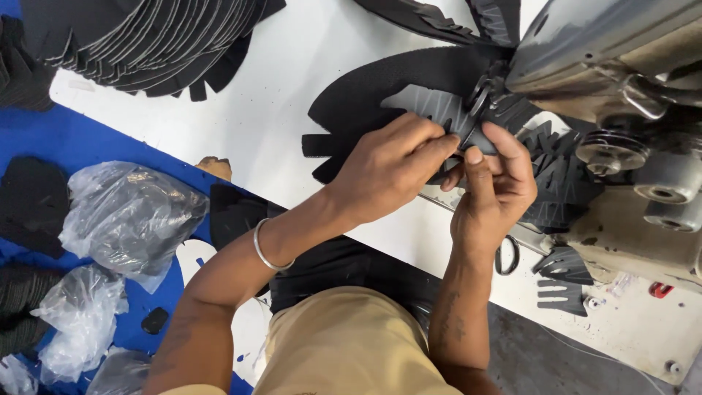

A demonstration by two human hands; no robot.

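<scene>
My left hand (391,164) and my right hand (493,183) meet over a large black mesh shoe-upper piece (365,95) on the white table (292,124). Both pinch a grey notched overlay piece (431,106) lying on the mesh, right at the needle area of a sewing machine (607,66). Fingertips of both hands touch each other at the overlay's edge. A metal bangle (265,249) circles my left wrist.
A stack of black cut pieces (146,36) fans out at the top left. More grey overlay pieces (563,274) and small scissors (506,256) lie by the machine base. Clear plastic bags (128,216) sit on blue flooring (73,139) at left.
</scene>
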